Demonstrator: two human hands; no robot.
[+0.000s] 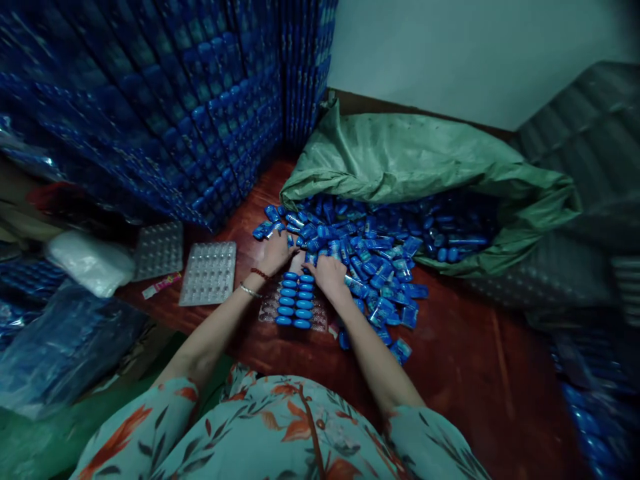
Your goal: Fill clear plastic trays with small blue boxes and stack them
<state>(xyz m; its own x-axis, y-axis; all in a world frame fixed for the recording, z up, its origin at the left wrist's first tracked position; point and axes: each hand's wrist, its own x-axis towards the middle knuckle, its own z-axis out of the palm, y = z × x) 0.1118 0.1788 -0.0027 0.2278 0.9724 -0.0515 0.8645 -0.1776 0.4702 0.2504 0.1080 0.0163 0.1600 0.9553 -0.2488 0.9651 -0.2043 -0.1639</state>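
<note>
My left hand (pixel 277 253) is at the left edge of a heap of small shiny blue packets (pixel 380 273). Its fingers are bent inward among them, and what they grip is hidden. Close by on the right, my right hand (pixel 330 277) has its fingers curled near the far end of a clear plastic tray (pixel 267 308); I cannot make out what is in them. Two columns of glossy blue oval pieces (pixel 295 303) fill the middle of this tray. Its outer cavities on both sides hold nothing blue.
A green woven sack (pixel 400 153) lies open behind the heap, with more blue packets inside. Tall stacks of filled blue trays (pixel 215 127) stand at the left. Two clear trays, one nearer (pixel 208 273), and a white plastic bundle (pixel 90 260) lie on the red-brown table (pixel 465 373).
</note>
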